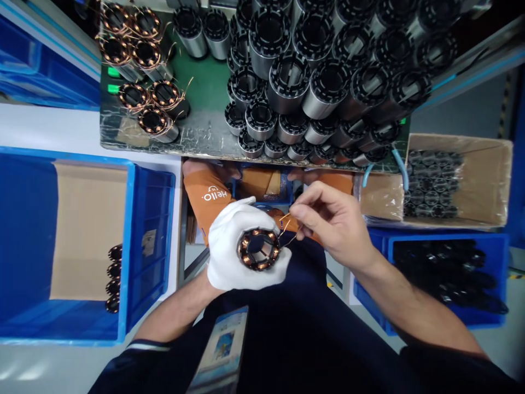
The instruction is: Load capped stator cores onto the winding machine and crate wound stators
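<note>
My left hand (229, 249), in a white glove, is wrapped round a copper-wound stator (259, 250) whose open end faces up. Thin copper wires (286, 225) stick out from the stator's right side. Bare and ungloved, my right hand (324, 219) pinches the end of a wire between thumb and forefinger, just right of the stator. Wound stators (153, 120) with loose wire ends stand at the left of the green-topped bench (203, 90). Many unwound stators (287, 82) with black end rings stand in the middle and right, some stacked.
Blue-handled pliers (400, 169) hang over the bench's front edge at right. A blue bin (150, 241) with a few stators is at left. A cardboard box (488, 180) of stators sits above another blue bin (447, 238) at right.
</note>
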### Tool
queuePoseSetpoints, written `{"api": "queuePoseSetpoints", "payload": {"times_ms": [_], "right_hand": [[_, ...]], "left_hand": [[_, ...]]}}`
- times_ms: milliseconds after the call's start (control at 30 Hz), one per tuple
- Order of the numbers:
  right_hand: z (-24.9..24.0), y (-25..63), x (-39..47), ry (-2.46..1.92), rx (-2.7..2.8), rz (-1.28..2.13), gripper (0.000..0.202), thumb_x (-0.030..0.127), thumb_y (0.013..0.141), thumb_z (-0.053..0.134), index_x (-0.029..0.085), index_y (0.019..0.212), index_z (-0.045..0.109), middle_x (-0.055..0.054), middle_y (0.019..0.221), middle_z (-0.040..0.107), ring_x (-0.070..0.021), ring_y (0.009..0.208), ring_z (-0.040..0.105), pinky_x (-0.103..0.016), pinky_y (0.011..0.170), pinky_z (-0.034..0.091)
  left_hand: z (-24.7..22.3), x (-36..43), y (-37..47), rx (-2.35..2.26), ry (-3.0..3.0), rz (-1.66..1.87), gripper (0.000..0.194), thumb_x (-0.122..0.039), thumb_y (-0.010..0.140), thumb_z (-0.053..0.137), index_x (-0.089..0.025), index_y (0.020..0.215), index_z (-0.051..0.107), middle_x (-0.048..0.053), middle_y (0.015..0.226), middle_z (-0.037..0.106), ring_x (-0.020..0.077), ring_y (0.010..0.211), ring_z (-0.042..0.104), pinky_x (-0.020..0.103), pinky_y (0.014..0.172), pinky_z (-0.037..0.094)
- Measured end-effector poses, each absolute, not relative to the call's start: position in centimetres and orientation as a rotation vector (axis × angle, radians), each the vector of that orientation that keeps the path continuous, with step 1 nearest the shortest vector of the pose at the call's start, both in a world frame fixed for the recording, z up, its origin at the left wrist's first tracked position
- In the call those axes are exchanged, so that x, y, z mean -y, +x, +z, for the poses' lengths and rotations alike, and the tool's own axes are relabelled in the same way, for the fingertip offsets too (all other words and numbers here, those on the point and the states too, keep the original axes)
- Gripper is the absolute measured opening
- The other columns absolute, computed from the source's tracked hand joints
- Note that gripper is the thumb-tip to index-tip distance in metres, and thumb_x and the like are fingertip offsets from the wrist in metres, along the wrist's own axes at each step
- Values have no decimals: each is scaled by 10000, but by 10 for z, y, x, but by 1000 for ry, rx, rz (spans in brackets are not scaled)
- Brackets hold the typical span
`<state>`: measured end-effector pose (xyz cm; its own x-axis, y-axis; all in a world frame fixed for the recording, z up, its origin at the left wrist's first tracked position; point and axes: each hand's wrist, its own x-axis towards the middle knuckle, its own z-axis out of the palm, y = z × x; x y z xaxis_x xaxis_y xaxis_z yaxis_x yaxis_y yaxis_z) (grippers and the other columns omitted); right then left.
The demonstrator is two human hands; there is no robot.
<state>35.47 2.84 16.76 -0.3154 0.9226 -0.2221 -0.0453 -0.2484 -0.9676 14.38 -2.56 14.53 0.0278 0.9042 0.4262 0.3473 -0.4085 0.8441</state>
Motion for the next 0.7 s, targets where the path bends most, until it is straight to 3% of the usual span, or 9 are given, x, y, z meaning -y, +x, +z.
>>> {"api": "queuePoseSetpoints", "payload": {"times_ms": [100, 200, 300, 400, 467, 533, 567, 633, 700], "right_hand": [[182, 370, -29, -1134, 1427, 1198, 137, 400, 1094, 832, 291, 1049, 761, 3, 965, 773, -143, 702, 709, -291, 611, 632], [199, 383, -30, -940, 2048, 674, 133, 290, 1050, 881, 327, 1148, 799, -31, 1244, 860, -188, 883, 779, -346, 724, 640], [202, 393, -32, -655, 2500, 463, 166, 152, 1118, 746, 267, 1217, 812, -18, 1288, 887, -158, 848, 800, -334, 700, 612], [191, 400, -35, -724, 2544, 551, 212, 108, 1143, 672, 225, 1262, 804, -42, 1261, 890, -184, 997, 853, -317, 835, 667], [185, 399, -34, -969, 2513, 740, 327, 128, 1141, 668, 213, 1446, 751, -99, 1487, 803, -241, 1266, 821, -363, 1045, 676], [182, 391, -32, -1104, 2473, 959, 560, 175, 1141, 644, 155, 1694, 553, -182, 1745, 589, -308, 1510, 690, -422, 1184, 631], [183, 386, -31, -1108, 2470, 1062, 653, 183, 1141, 609, 125, 1768, 433, -214, 1778, 536, -327, 1536, 663, -441, 1187, 625], [185, 375, -30, -1092, 2522, 1270, 656, 157, 1133, 517, 109, 1769, 364, -219, 1599, 685, -325, 1353, 758, -440, 1046, 645], [191, 368, -32, -1125, 2590, 1462, 440, 153, 1130, 487, 146, 1568, 526, -128, 1227, 807, -283, 1016, 793, -391, 837, 589]], "left_hand": [[157, 22, 140, -1294, 1629, 1312, 453, -173, 690, 842, -257, 1096, 661, -1, 902, 755, 218, 764, 767, 455, 897, 655], [172, 17, 139, -1264, 1607, 1141, 397, -152, 724, 815, -238, 1076, 652, 19, 970, 707, 190, 824, 714, 351, 771, 586], [178, 12, 139, -1223, 1708, 1073, 354, -197, 744, 823, -234, 1043, 638, 15, 961, 688, 185, 825, 687, 340, 773, 564], [172, 12, 135, -1389, 1998, 939, 340, -223, 775, 836, -235, 1070, 668, 24, 991, 750, 215, 855, 743, 353, 810, 572], [164, 13, 134, -1459, 2235, 750, 286, -247, 839, 815, -227, 1102, 704, 51, 1041, 788, 252, 897, 777, 374, 805, 567], [157, 14, 135, -1438, 2393, 589, 218, -264, 899, 779, -213, 1105, 727, 77, 1054, 795, 274, 885, 779, 396, 772, 549], [156, 15, 136, -1419, 2440, 543, 191, -265, 916, 763, -206, 1096, 734, 86, 1044, 790, 278, 868, 773, 403, 757, 541], [156, 17, 141, -1390, 2492, 528, 165, -258, 918, 748, -197, 1072, 745, 91, 1016, 773, 277, 841, 761, 409, 739, 537], [159, 18, 143, -1349, 2480, 567, 190, -242, 890, 755, -195, 1074, 749, 87, 1019, 767, 266, 837, 756, 400, 726, 545]]}}
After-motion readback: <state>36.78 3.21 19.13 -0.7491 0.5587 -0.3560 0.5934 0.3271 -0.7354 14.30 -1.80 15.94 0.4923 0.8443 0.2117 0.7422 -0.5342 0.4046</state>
